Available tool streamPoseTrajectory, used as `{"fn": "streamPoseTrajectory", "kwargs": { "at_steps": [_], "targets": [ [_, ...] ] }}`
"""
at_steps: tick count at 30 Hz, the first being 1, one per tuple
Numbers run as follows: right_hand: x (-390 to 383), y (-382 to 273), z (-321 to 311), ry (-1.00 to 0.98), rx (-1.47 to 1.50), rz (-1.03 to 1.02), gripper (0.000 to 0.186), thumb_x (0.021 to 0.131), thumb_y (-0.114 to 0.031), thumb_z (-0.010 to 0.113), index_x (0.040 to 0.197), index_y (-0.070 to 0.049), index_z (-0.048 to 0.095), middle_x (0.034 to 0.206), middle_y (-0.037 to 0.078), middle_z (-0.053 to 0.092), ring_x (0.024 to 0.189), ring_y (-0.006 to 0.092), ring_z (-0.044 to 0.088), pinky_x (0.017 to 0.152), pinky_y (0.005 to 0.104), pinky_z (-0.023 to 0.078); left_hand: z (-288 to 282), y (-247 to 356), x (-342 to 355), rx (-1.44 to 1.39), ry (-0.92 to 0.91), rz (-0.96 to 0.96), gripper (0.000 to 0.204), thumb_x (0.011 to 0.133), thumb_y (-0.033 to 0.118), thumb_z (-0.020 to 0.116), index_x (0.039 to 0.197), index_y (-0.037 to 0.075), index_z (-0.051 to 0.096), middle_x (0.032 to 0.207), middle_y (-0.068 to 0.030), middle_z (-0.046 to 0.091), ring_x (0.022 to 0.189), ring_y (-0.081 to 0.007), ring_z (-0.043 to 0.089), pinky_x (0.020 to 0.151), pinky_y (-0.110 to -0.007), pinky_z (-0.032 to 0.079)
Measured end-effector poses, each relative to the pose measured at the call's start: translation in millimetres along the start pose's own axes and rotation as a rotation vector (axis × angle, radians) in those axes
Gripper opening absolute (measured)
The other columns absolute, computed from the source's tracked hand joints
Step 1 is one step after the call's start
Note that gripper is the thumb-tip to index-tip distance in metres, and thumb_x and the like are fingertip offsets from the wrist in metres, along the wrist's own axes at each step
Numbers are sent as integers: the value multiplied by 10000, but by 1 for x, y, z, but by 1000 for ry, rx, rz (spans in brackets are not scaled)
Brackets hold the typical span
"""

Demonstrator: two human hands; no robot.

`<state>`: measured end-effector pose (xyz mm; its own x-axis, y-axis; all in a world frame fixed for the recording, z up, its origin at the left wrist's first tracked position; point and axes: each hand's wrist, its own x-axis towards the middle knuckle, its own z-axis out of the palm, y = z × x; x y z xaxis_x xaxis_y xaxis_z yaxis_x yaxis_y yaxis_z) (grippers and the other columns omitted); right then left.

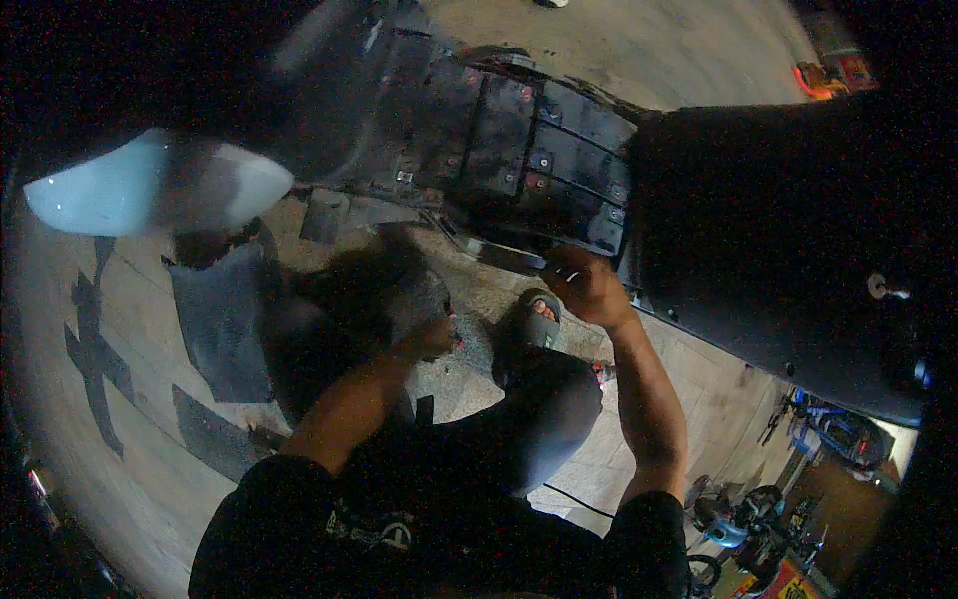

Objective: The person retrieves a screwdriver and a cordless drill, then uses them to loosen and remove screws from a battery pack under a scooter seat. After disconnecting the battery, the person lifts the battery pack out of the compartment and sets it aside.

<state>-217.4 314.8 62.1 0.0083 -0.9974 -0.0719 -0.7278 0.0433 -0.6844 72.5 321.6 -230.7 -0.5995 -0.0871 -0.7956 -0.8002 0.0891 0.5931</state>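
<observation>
A dark scooter or motorbike body lies across the upper view, with a black ribbed floorboard dotted with bolts and small holes. My right hand is at the floorboard's lower edge, its fingers curled by a dark side rail. A small shiny bit shows at those fingers, but I cannot make out what it is. Lower and to the left, my left hand hangs over the floor with its fingers bent together. A tiny red spot shows beside it; what it holds, if anything, is too dark to name.
A glossy light-blue body panel juts out at the left. Dark flat pieces lie on the tiled floor. My sandalled foot stands between my hands. A large black panel fills the right; tools and parts clutter the lower right.
</observation>
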Motion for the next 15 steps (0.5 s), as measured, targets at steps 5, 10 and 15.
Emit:
{"fn": "streamPoseTrajectory", "kwargs": {
  "at_steps": [5,10,15],
  "targets": [
    [21,42,-6,212,-358,-348,204,831,-91,648,1028,-37,647,942,156,672,820,254,656,739,353,520,0,-17,0,251,207,219,574,876,538,521,1114,24,614,1091,-126,642,1050,-322,581,1036,-466,339],
    [89,2,-39,104,-148,-238,219,836,-96,623,1044,-40,662,1001,165,674,894,240,657,784,343,516,-39,56,-54,16,308,128,556,893,502,513,1185,39,609,1143,-139,645,1042,-309,601,1024,-448,373],
    [152,72,-46,242,-378,-247,242,846,-131,610,1069,-46,654,1014,175,668,915,282,662,784,348,513,-79,139,-128,-494,258,269,477,906,419,554,1177,32,621,1085,-159,662,918,-254,650,817,-394,516]
  ]
}}
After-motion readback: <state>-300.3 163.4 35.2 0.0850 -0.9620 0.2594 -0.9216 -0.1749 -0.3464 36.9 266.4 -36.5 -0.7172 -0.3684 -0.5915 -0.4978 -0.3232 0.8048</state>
